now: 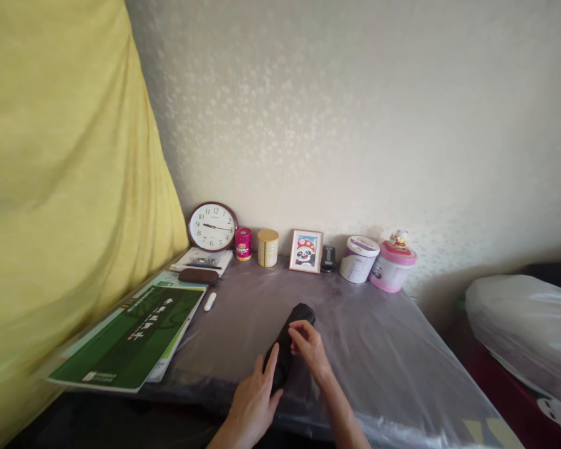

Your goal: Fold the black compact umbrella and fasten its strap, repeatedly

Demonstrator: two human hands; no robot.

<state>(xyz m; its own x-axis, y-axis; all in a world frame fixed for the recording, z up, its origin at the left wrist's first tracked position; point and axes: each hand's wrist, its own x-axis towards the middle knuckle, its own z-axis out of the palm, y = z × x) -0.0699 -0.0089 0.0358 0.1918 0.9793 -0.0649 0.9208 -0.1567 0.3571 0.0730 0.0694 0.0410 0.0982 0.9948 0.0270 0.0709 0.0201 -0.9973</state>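
A black folded umbrella lies slantwise near the front edge of the table, its far end pointing up and to the right. My left hand holds its near part from the left, with the fingers along the black fabric and the thumb on the near side. From the right, my right hand pinches at the umbrella's upper half with thumb and forefinger. The pinched bit, perhaps a strap or fold, is too small to make out.
Green books, a brown case and a small white object lie at left. Along the wall stand a clock, a pink tin, a yellow-lidded canister, a panda picture and two tubs. A yellow curtain hangs left.
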